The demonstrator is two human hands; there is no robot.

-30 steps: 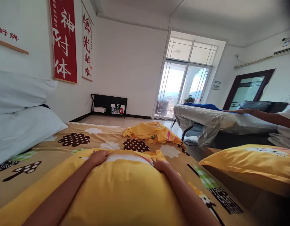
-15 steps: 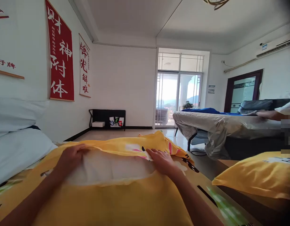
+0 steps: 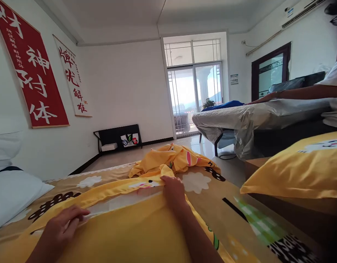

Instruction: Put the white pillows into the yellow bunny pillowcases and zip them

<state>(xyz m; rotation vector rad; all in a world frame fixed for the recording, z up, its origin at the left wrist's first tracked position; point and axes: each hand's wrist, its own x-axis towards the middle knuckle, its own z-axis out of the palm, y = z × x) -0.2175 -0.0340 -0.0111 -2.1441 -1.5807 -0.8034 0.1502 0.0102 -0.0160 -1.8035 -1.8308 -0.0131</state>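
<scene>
A yellow pillowcase (image 3: 130,226) with a printed animal face lies before me, a strip of white pillow (image 3: 113,204) showing through its long opening. My right hand (image 3: 174,191) is closed on the far edge of the pillowcase, near the right end of the opening. My left hand (image 3: 64,224) is at the left end, thumb and fingers bent together on the case's edge. Behind them sits a crumpled yellow printed cloth (image 3: 171,157). All of this rests on a brown patterned bedspread (image 3: 195,182).
White pillows (image 3: 17,193) lie at the left. A filled yellow pillow (image 3: 291,171) sits on a cardboard box (image 3: 256,164) at the right. Beyond it, another person's arm (image 3: 297,93) reaches over a plastic-covered surface (image 3: 228,115). A low black shelf (image 3: 119,131) stands by the wall.
The view has turned right and down. The pillowcase's far edge has come down towards me, narrowing the opening and showing less white pillow. My left hand has moved lower and left.
</scene>
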